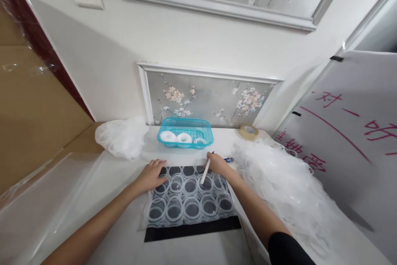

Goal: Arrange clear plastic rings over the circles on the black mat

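My left hand (151, 177) lies at the upper left corner of a dark sheet with clear plastic film (194, 206) over it. Its fingers are apart and it grips nothing. Under or in the film, several translucent white rings (191, 208) sit in rows. At the sheet's upper right edge, my right hand (218, 163) is closed around a slim white pen-like tool (205, 171). A small dark tip shows at the tool's far end; its exact kind is unclear. Just beyond that hand lies a blue pen-like object (228, 160), partly hidden.
A turquoise basket (186, 145) with white rolls (184, 138) stands against the wall. Beside it are a roll of clear tape (248, 131) and a white bundle (122, 137). A large heap of translucent rings (279, 186) covers the right side. Cardboard (34, 120) stands left.
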The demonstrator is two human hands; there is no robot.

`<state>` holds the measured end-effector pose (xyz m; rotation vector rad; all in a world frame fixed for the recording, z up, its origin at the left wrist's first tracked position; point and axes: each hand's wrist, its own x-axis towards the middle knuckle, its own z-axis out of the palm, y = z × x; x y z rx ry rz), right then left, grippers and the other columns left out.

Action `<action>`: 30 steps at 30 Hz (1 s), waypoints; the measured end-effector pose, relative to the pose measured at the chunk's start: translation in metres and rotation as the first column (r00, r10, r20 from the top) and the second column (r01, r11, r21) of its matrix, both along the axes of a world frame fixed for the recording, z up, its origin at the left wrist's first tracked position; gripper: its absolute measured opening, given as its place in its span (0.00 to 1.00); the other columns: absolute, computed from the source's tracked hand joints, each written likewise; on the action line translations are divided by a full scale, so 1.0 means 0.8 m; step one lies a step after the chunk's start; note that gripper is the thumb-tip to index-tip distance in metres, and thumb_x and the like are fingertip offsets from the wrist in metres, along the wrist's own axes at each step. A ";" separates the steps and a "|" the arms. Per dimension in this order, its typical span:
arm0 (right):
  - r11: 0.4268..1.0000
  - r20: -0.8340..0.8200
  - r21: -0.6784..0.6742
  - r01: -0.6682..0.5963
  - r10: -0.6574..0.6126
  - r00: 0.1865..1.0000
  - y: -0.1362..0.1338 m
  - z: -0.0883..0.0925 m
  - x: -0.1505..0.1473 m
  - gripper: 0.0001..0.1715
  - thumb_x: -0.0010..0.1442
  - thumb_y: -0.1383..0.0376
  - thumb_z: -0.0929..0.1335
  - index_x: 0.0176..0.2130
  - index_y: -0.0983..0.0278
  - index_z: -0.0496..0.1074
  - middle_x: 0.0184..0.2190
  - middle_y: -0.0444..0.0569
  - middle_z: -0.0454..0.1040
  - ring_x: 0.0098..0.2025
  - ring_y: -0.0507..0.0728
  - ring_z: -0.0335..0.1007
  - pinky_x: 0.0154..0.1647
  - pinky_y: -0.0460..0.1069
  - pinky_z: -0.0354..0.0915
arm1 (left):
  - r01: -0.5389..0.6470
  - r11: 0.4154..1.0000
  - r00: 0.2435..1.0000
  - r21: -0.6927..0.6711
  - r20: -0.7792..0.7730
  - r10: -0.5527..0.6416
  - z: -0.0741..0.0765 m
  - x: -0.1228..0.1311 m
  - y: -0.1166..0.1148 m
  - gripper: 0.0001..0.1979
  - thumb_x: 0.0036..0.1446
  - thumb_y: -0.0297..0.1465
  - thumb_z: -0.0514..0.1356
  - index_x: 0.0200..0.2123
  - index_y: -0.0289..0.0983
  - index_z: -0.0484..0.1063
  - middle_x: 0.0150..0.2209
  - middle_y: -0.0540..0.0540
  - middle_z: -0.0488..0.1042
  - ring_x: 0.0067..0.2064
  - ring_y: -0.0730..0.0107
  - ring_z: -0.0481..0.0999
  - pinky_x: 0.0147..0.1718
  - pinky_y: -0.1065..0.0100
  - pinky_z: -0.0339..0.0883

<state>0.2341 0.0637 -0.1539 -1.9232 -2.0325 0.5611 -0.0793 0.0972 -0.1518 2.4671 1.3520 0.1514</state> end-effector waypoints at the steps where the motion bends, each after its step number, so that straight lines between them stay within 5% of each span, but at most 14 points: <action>1: 1.000 0.002 -0.004 -0.021 0.021 1.000 0.001 -0.005 -0.001 0.09 0.51 0.72 0.67 0.36 0.67 0.67 0.31 0.55 0.75 0.34 0.58 0.70 0.33 0.47 0.57 | 0.002 1.000 1.000 -0.007 0.001 -0.002 -0.002 0.002 0.003 0.28 0.49 0.36 0.59 0.54 0.34 0.65 0.52 0.36 0.69 0.55 0.49 0.66 0.52 0.55 0.59; 7: 0.988 -0.087 0.063 -0.140 0.145 0.986 -0.013 -0.008 0.013 0.06 0.52 0.74 0.64 0.31 0.64 0.64 0.26 0.46 0.72 0.29 0.52 0.66 0.32 0.45 0.56 | 0.083 0.997 0.994 -0.008 0.076 -0.082 0.003 0.000 -0.001 0.09 0.56 0.33 0.55 0.38 0.36 0.72 0.39 0.43 0.73 0.45 0.59 0.71 0.46 0.62 0.64; 11: 0.980 -0.181 0.078 -0.181 0.193 0.964 -0.019 -0.009 0.018 0.08 0.54 0.65 0.67 0.28 0.62 0.61 0.26 0.42 0.72 0.29 0.51 0.66 0.31 0.44 0.58 | 0.241 0.968 0.932 0.071 0.263 -0.251 0.003 -0.013 -0.020 0.10 0.61 0.30 0.50 0.38 0.37 0.71 0.43 0.44 0.72 0.46 0.65 0.72 0.47 0.67 0.65; 16: 0.993 -0.183 0.105 -0.048 0.067 0.981 -0.002 -0.024 0.004 0.10 0.63 0.61 0.60 0.30 0.62 0.60 0.26 0.45 0.71 0.30 0.52 0.66 0.32 0.45 0.59 | 0.380 0.909 0.860 0.171 0.298 -0.415 -0.011 -0.033 -0.038 0.13 0.60 0.24 0.49 0.42 0.39 0.72 0.45 0.46 0.75 0.47 0.67 0.73 0.48 0.67 0.66; 23: 0.998 -0.050 0.034 0.055 -0.054 0.997 0.015 -0.036 -0.029 0.09 0.51 0.72 0.68 0.35 0.64 0.65 0.27 0.49 0.74 0.31 0.56 0.70 0.31 0.46 0.55 | 0.382 0.905 0.847 0.189 0.321 -0.425 -0.017 -0.036 -0.040 0.12 0.62 0.28 0.51 0.42 0.39 0.74 0.42 0.45 0.77 0.44 0.67 0.76 0.45 0.68 0.69; 27: 0.988 0.002 0.071 0.138 -0.139 0.990 0.002 -0.022 -0.031 0.10 0.54 0.74 0.64 0.38 0.64 0.66 0.29 0.50 0.74 0.33 0.57 0.70 0.33 0.47 0.56 | 0.340 0.917 0.854 0.207 0.342 -0.393 -0.012 -0.029 -0.035 0.13 0.64 0.33 0.50 0.41 0.38 0.75 0.39 0.46 0.79 0.41 0.67 0.77 0.44 0.68 0.70; 30: 0.954 0.000 0.149 0.259 -0.262 0.965 -0.022 0.012 0.005 0.12 0.55 0.75 0.62 0.40 0.64 0.65 0.33 0.52 0.75 0.37 0.56 0.70 0.35 0.47 0.58 | 0.325 0.923 0.858 0.205 0.346 -0.379 -0.008 -0.027 -0.031 0.14 0.64 0.36 0.51 0.40 0.39 0.75 0.38 0.47 0.79 0.40 0.67 0.77 0.43 0.70 0.70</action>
